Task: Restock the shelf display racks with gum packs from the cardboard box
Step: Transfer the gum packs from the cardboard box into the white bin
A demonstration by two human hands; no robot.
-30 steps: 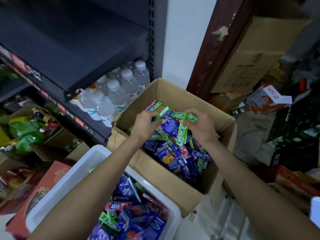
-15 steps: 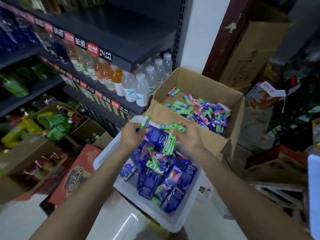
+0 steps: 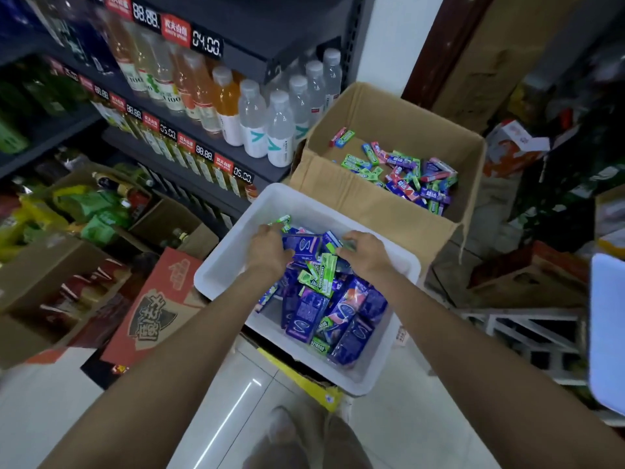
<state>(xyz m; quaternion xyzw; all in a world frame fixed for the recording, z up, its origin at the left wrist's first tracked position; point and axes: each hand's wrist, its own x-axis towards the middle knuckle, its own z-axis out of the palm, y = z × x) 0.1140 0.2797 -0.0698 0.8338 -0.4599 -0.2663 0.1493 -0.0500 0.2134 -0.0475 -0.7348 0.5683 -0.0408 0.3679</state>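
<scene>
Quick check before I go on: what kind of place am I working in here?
Most likely a small shop's drinks aisle: shelves with price tags, rows of bottled drinks, and stock cartons such as the cardboard box of gum.

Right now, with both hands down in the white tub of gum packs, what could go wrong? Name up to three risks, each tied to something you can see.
1. The white tub looks perched on stacked boxes; pressing down with the left hand and right hand might tip it.
2. The gum packs lie in a loose heap, so some may slide out over the rim.
3. The cardboard box sits close to the water bottles; a swinging arm could knock them.
</scene>
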